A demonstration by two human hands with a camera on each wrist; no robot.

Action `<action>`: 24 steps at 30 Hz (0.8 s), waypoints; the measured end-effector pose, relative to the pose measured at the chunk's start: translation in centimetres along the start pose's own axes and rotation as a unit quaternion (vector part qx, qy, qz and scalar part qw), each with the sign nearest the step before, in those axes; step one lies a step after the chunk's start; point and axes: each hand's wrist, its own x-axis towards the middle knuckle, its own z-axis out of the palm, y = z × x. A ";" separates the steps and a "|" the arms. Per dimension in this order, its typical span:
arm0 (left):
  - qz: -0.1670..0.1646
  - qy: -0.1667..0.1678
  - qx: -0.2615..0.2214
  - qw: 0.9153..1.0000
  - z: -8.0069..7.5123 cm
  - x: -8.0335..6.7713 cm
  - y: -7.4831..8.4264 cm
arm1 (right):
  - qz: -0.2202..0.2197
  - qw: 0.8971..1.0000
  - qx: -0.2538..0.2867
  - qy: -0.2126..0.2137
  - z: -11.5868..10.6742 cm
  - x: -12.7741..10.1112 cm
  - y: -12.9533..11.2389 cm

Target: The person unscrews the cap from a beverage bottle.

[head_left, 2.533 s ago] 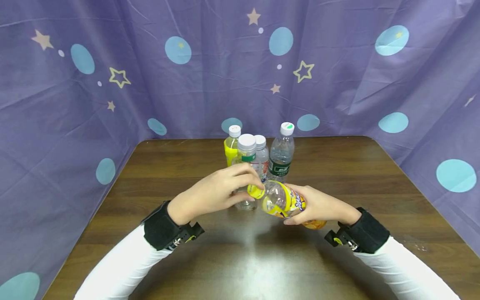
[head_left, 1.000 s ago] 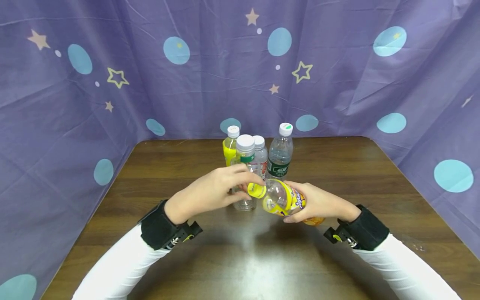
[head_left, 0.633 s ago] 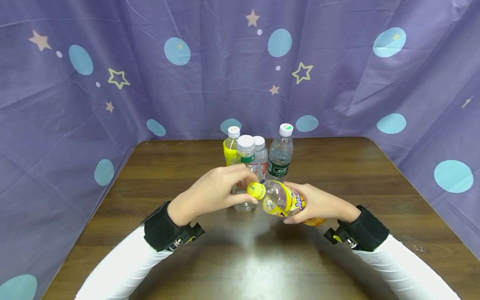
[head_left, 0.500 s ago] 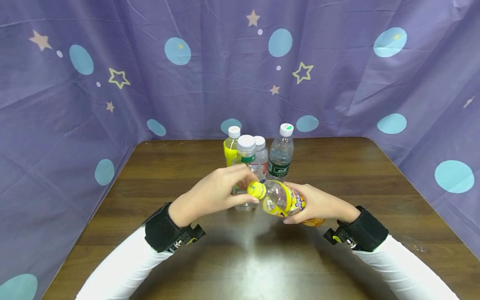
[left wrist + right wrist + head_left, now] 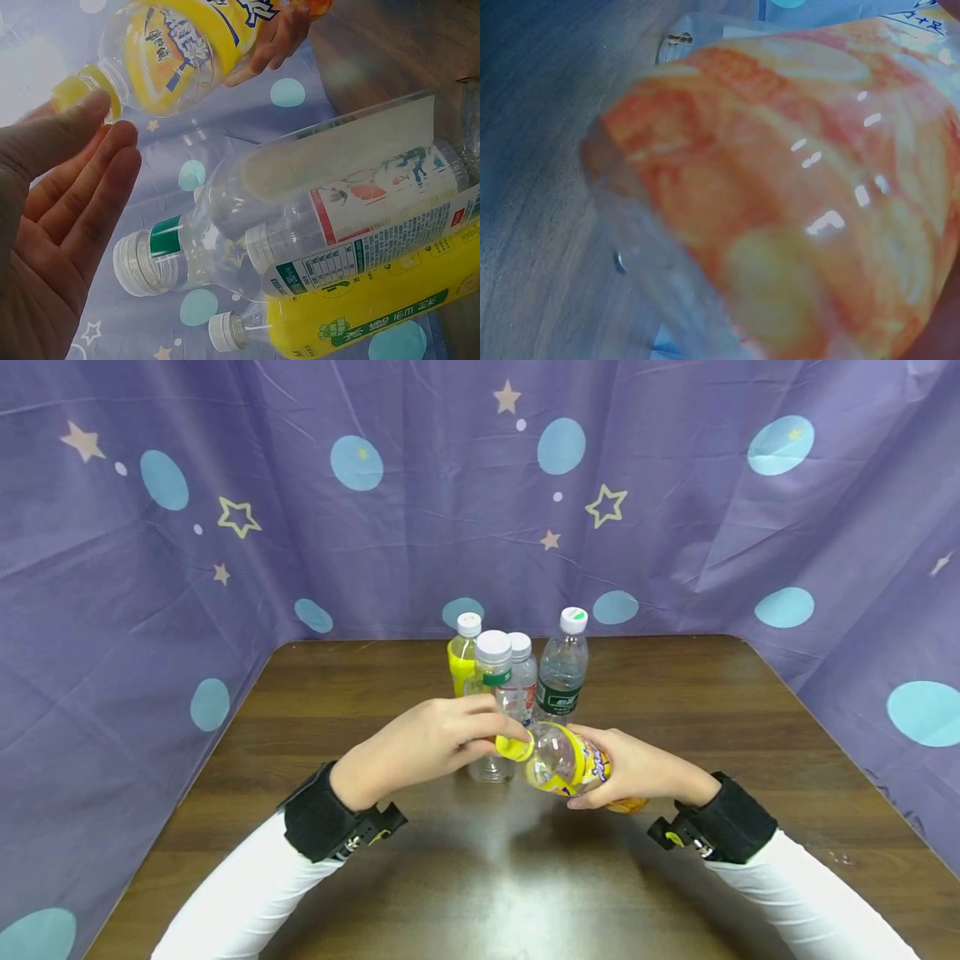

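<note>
Mid-frame in the head view, the left hand [image 5: 438,737] just pinched the round yellow plastic cap [image 5: 513,749] again while the right hand [image 5: 641,765] grips its tilted, clear, yellow-labelled plastic bottle [image 5: 561,762], so cap work looks back on

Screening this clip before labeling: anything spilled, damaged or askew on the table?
No clear spill or damage. Only the yellow-capped bottle is tilted, because the right hand holds it while the left hand pinches its cap. One oddity: faint glints at the table's right, too small to identify.
</note>
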 end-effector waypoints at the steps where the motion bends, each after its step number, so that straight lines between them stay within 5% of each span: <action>1: -0.008 0.000 0.000 1.000 0.0 0.0 0.0 | -0.001 1.000 -0.001 0.000 0.0 0.0 0.0; 10: -0.055 0.012 -0.023 0.998 0.6 -0.1 0.1 | 0.001 1.000 -0.005 0.000 0.3 0.1 0.3; 20: 0.019 0.007 -0.024 1.000 0.4 -0.3 -0.2 | 0.007 1.000 -0.001 -0.005 0.3 -0.2 0.3; 24: 0.025 0.018 -0.006 1.000 0.4 -0.1 -0.3 | 0.007 1.000 -0.001 -0.003 0.1 -0.1 0.3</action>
